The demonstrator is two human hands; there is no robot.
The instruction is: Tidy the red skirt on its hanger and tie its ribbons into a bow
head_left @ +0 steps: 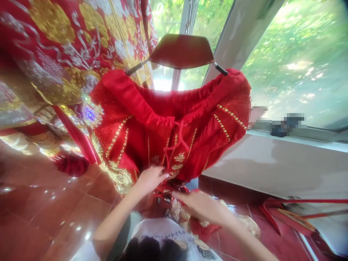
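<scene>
A red skirt (187, 134) with a gathered drawstring waist and gold sequin lines hangs in front of me from a hanger (182, 50) with a brown middle. Red tie strings (176, 141) dangle from its waistband. My left hand (152, 178) is at the front of the skirt below the strings, its fingers bent in against the cloth. Lower and to the right, my right hand (195, 203) is closed at the skirt's lower part, near gold and red trim (176, 210). Motion blur and cloth hide some fingertips of both hands.
Richly embroidered red and gold costumes (81, 43) hang close on the left. Behind is a window (293, 69) with a sill (312, 139) bearing small blurred-out objects. A red-framed item (296, 217) stands low at the right on the reddish tiled floor (59, 214).
</scene>
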